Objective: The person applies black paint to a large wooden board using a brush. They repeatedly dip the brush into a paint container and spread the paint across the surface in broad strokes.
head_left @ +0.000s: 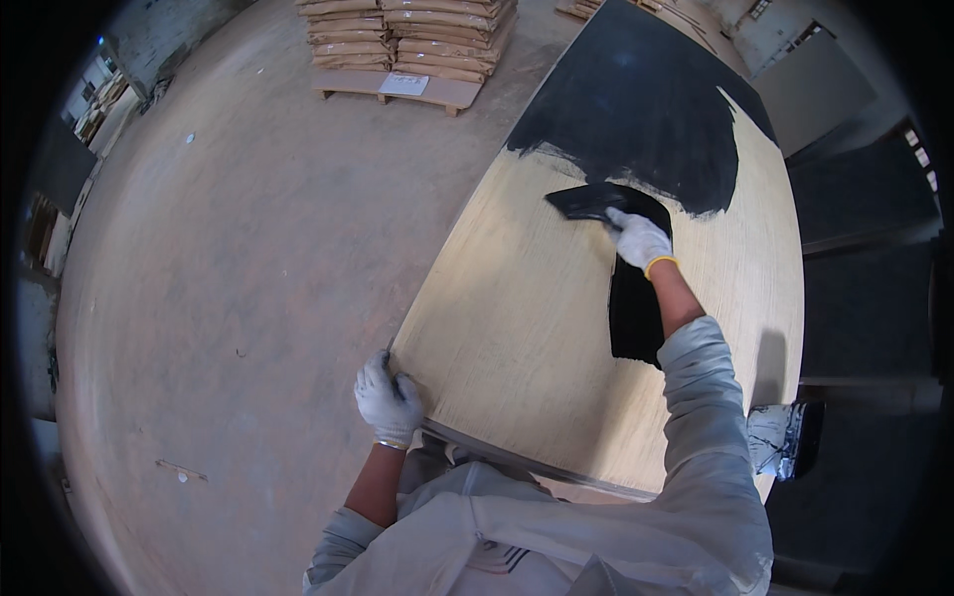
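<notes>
In front of me lies a large pale wood-grain board, its far part covered with a black coating that has a ragged near edge. My right hand, in a white glove with a yellow cuff, is closed on a wide black spreader set against the board. A wet black strip runs from beside the spreader toward me, partly hidden by my hand and forearm. At the board's near left corner, my gloved left hand grips the edge, its fingertips stained dark.
A white tub smeared with black stands at the board's right edge. Brown paper sacks are stacked on a low pallet beyond the board, on the left. Dark panels are at the right. Small litter dots the concrete floor.
</notes>
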### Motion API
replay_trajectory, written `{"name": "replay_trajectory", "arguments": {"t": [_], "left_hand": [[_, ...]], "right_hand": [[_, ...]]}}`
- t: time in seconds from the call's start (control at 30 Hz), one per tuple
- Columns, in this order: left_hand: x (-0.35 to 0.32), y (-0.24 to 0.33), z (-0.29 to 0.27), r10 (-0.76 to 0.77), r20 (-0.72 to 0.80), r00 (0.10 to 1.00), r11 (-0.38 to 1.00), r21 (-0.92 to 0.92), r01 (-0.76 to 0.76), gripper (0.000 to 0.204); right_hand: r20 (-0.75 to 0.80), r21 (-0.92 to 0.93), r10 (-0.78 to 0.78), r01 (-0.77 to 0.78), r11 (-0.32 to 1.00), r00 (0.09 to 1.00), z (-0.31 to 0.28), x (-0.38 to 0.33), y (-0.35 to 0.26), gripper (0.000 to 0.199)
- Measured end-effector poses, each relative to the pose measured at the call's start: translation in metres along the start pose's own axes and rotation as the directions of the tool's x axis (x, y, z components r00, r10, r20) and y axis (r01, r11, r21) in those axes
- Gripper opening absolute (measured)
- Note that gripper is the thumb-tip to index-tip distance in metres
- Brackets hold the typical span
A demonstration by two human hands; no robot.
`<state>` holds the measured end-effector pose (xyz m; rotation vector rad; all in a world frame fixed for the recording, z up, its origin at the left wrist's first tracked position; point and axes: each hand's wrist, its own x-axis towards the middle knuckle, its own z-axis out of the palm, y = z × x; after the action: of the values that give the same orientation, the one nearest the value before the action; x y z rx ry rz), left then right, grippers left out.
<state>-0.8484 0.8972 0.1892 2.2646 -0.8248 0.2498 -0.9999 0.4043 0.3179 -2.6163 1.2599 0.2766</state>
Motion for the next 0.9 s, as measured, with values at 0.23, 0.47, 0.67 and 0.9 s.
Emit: {"name": "replay_trajectory", "arguments": {"t": [0.23,0.47,0.67,0.9], "left_hand": [[-0.004,0.008,0.005,-0.003,-0.063,0.998,0.999,-0.051,0.000,0.048],[-0.001,0.009,0.001,-0.004,-0.087,0.996,0.998,-0.058,-0.001,0.043],[-0.002,0.010,-0.001,-0.059,-0.092,0.994,0.996,-0.078,0.052,0.041],[-0.010,0.001,0.000,-0.140,-0.083,0.987,0.981,-0.148,0.127,0.035]], "right_hand": [[0.237,-0.225,-0.441,0.491,0.841,0.865,0.025,-0.171,-0.070,0.051],[-0.096,-0.146,-0.245,0.230,0.962,0.965,-0.005,0.002,-0.037,0.051],[0.004,-0.196,-0.399,0.392,0.899,0.917,-0.008,0.048,-0.095,0.054],[0.239,-0.243,-0.491,0.542,0.805,0.837,0.030,-0.168,-0.088,0.050]]}}
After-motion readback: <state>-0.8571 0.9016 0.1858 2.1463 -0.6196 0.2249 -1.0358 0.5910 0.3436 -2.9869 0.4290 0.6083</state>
